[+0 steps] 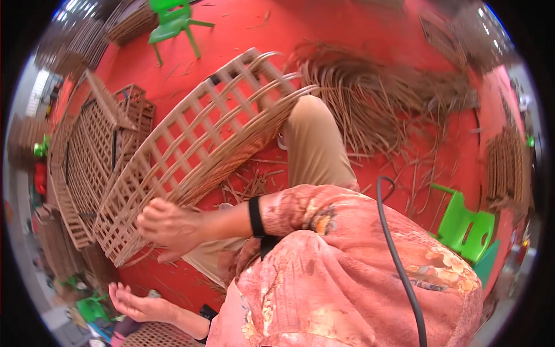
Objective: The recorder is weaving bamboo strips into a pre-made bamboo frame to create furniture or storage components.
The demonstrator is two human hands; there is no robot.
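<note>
A long lattice basket frame of flat brown strips (199, 124) leans slantwise in front of me, its far end by my bent knee. Long thin strips run loose along its near side. My right hand (170, 225) is over the frame's lower end, fingers curled in and thumb a little apart; what lies under the fingers is hidden. At the lower left, away from the frame, my left hand (130, 302) has its palm turned up and its fingers stretched out, with nothing in it.
Bundled loose strips (370, 104) lie heaped beyond my knee. Finished lattice pieces (92, 141) stand at left. Green chairs (173, 23) are at the far side and right. Scraps (251, 185) litter the red floor. A black cable (399, 260) hangs across my clothing.
</note>
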